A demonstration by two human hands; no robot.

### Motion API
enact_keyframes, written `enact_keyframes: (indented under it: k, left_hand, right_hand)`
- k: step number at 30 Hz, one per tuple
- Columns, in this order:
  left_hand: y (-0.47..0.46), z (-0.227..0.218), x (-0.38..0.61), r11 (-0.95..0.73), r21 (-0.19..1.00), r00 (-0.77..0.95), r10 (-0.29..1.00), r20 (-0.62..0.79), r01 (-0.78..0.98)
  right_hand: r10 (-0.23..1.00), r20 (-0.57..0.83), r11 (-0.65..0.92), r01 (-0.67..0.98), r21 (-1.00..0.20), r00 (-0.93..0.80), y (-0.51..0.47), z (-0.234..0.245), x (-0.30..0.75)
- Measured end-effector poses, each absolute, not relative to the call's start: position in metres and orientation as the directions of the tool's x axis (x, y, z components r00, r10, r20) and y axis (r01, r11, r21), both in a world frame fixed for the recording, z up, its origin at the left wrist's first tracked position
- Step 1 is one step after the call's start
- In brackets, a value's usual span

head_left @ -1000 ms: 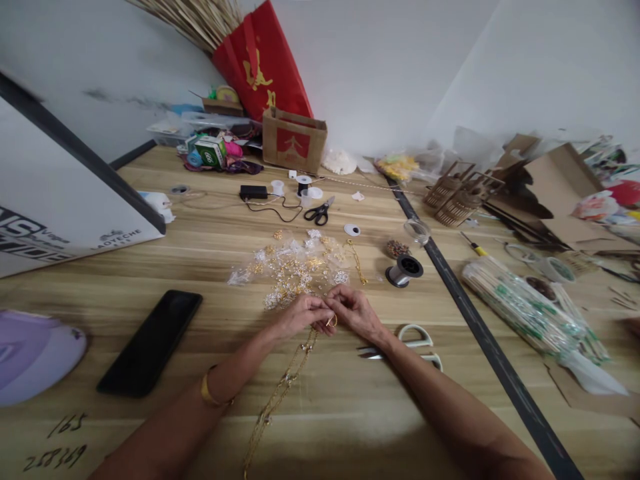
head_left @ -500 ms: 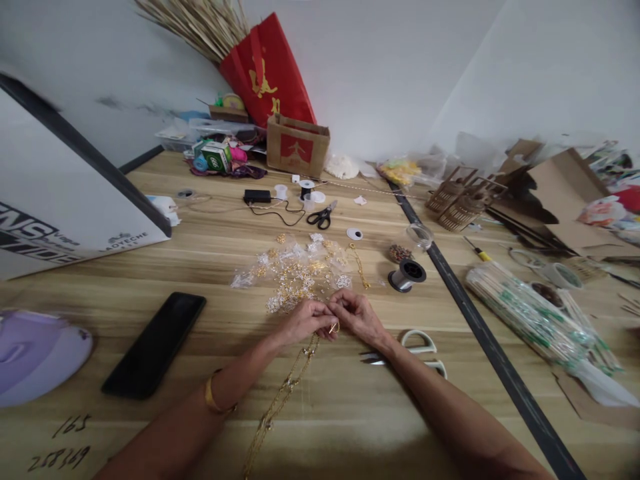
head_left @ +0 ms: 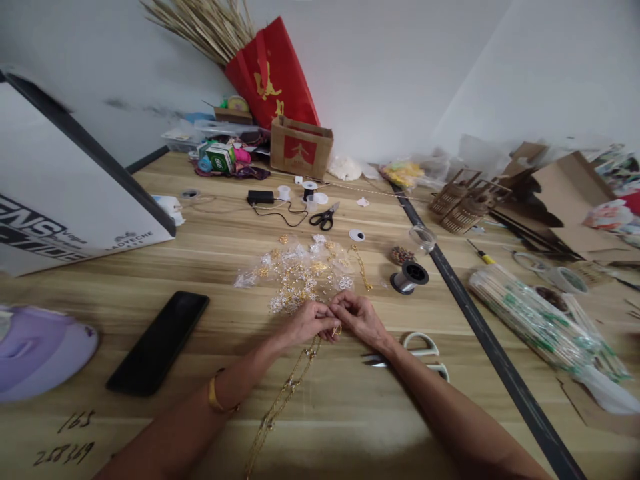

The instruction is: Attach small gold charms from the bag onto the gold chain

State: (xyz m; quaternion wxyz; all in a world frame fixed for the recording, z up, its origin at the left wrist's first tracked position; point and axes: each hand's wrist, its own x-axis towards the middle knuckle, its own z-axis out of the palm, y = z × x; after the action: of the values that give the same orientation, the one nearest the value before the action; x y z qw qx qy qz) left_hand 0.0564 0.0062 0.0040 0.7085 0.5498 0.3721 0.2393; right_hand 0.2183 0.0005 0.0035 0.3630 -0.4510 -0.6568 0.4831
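My left hand is closed on a gold beaded chain, whose strands hang from the fingers toward the table's front edge. A small gold loop of it pokes out below the fingertips. My right hand meets the left one, its thumb and index finger pinched together; what lies between them is too small to make out. Just beyond both hands lies a pile of clear and gold beads, partly in small plastic bags. A short gold chain rests to its right. White-handled scissors lie partly under my right forearm.
A black phone and a purple-white object are at left, near a large white box. A wire spool stands at right, with bagged sticks farther right. Black scissors and a paper bag are behind.
The whole view has shifted slightly, so things appear a little to the right. Both hands keep nearly the same pose; the gold loop at the fingertips has turned a little.
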Motion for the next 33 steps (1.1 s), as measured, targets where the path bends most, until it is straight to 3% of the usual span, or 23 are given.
enact_keyframes:
  k: [33]
  left_hand:
    - [0.0064, -0.0018, 0.0565, 0.302, 0.952, 0.625, 0.733, -0.270, 0.057]
  right_hand:
    - [0.942, 0.045, 0.129, 0.236, -0.963, -0.332, 0.0010, 0.0018, 0.2187]
